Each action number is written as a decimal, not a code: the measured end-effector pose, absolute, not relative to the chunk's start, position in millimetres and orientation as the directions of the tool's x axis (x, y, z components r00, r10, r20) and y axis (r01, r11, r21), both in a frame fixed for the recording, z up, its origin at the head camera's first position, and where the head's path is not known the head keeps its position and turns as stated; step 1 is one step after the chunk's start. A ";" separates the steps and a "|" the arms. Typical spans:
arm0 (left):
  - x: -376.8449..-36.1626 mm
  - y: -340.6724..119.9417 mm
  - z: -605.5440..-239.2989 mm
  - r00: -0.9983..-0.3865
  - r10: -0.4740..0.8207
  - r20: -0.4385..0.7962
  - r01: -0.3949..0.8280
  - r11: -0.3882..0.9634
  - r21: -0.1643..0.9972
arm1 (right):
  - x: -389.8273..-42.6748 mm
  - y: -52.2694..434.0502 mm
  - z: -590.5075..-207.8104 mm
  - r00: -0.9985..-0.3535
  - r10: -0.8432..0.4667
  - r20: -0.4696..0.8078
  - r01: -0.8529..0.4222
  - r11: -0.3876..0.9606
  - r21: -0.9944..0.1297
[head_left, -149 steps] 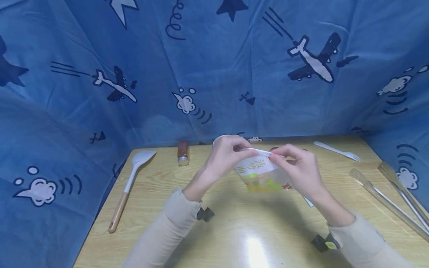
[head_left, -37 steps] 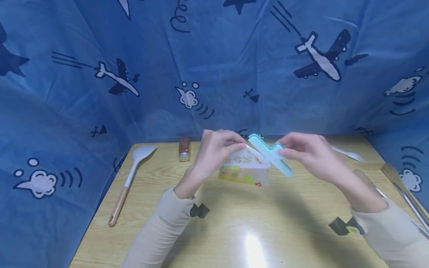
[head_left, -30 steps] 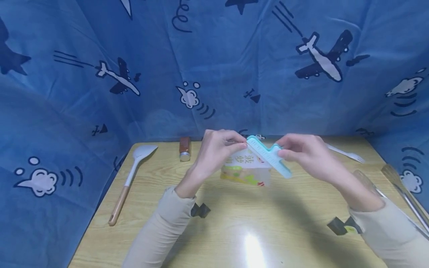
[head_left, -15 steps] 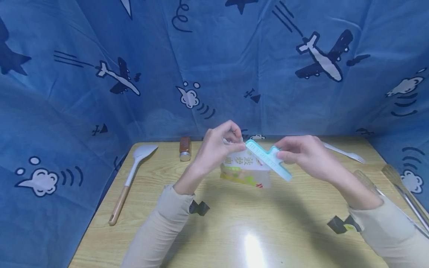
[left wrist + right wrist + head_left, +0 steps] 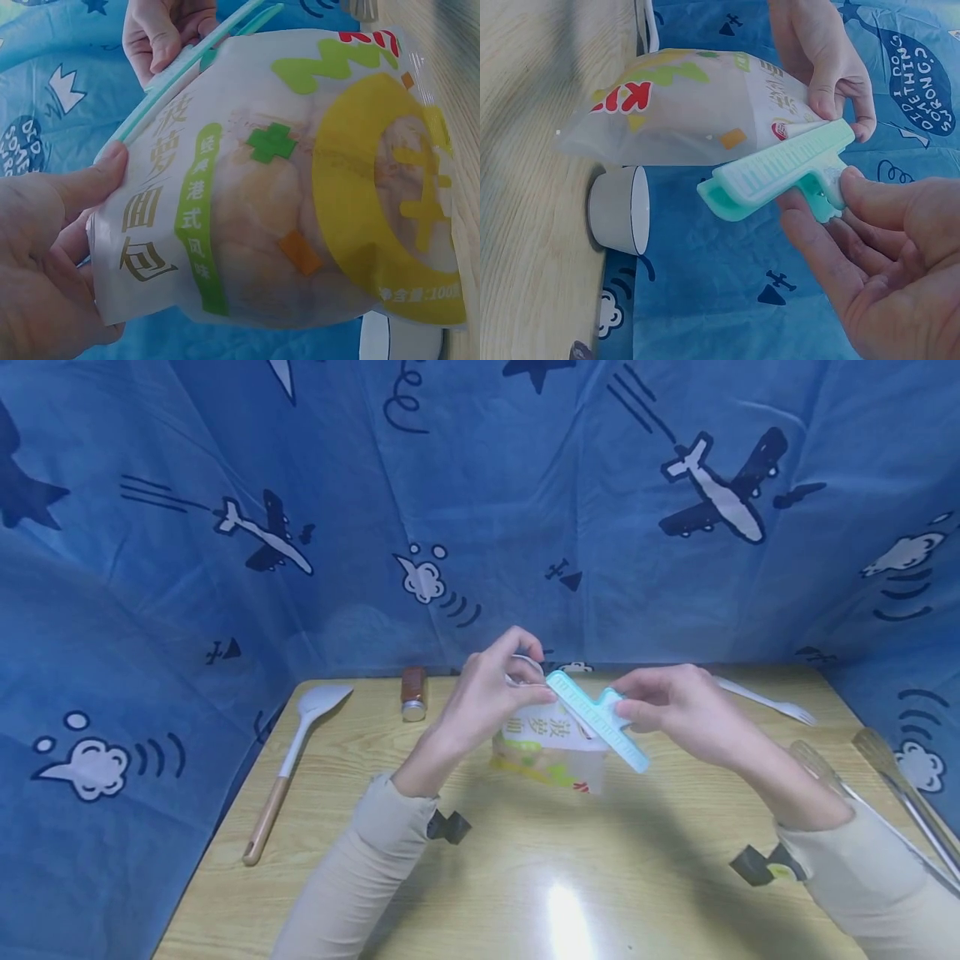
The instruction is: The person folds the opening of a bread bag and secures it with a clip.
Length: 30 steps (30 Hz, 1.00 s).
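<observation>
A printed plastic bag of bread, white at the top with green and yellow patches lower down, hangs above the table. My left hand pinches its top edge at one corner, thumb in front. My right hand holds a turquoise bag clip by its handles, between thumb and fingers. Slanting along the bag's top edge, the clip has its far end right by my left thumb. In the right wrist view, the clip's long bars are parted at the near end, and the bag edge lies against them.
A white bowl stands at the back, mostly behind my left hand in the head view. A white spatula with a wooden handle and a brown-filled jar lie left. To the right are a white fork and metal tongs.
Five seconds ago both hands pinched the bag's top edge; since then my right hand has taken up the clip and brought it to that edge. Lately my left fingers have lifted and shifted slightly.
</observation>
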State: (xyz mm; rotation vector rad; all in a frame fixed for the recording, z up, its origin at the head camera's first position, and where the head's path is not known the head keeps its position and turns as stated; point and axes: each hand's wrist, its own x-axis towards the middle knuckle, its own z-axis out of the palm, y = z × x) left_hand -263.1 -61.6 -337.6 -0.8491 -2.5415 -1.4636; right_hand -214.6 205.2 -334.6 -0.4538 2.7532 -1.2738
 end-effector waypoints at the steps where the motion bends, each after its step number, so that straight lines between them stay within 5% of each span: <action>1: -263.2 -61.3 -337.8 -0.843 0.417 0.340 0.503 0.387 0.773 | -214.7 205.1 -334.6 -0.954 -0.296 0.051 -0.229 0.609 -0.759; 30: -262.9 -59.6 -337.8 -0.865 0.377 0.332 0.476 0.405 0.780 | -212.4 204.1 -336.1 -0.946 -0.316 0.073 -0.257 0.594 -0.762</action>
